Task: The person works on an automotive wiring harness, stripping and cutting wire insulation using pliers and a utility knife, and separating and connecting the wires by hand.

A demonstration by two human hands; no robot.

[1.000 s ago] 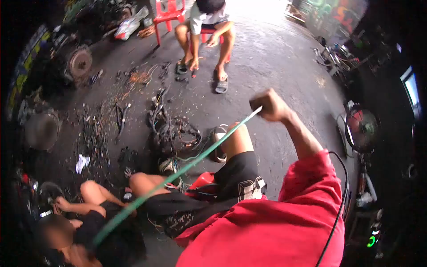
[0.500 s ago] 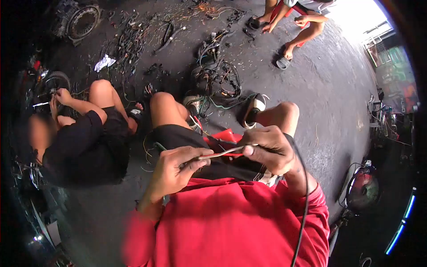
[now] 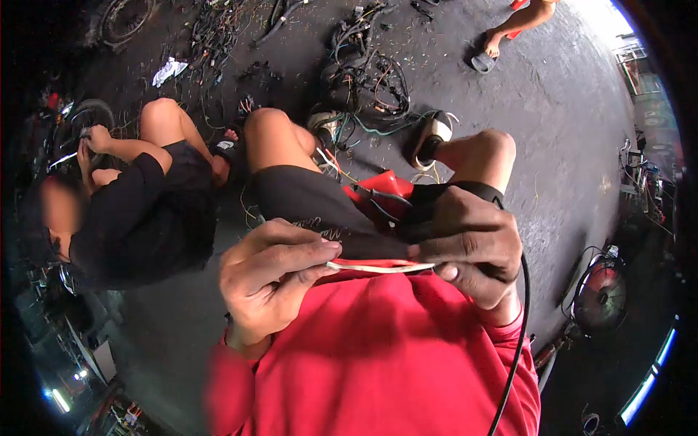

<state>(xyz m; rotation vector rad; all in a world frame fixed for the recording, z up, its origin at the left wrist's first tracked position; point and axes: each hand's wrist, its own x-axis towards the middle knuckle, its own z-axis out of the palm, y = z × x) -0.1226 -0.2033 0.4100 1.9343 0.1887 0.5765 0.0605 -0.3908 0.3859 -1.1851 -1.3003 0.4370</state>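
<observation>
A short white wire [image 3: 382, 269] and a red wire [image 3: 371, 262] run side by side between my hands, above my lap. My left hand [image 3: 273, 276] pinches their left ends between thumb and fingertips. The right ends go into my right hand [image 3: 476, 247], whose thumb and fingers are closed on them. Past my right wrist hangs a black cable [image 3: 520, 341]; whether it joins the wires is hidden. Between my thighs lies a red plastic piece [image 3: 384, 187] with dark and pale wire by it.
A heap of tangled wiring harness [image 3: 367, 80] lies on the dark floor beyond my shoes. A co-worker in black [image 3: 138, 225] sits at my left, hands near a wheel [image 3: 93, 120]. Another person's foot [image 3: 492, 47] is at top right. A fan [image 3: 602, 291] stands right.
My hands have come closer to the camera and moved slightly apart. The wires now lie straighter, with red and white strands separately visible. The view has tilted down.
</observation>
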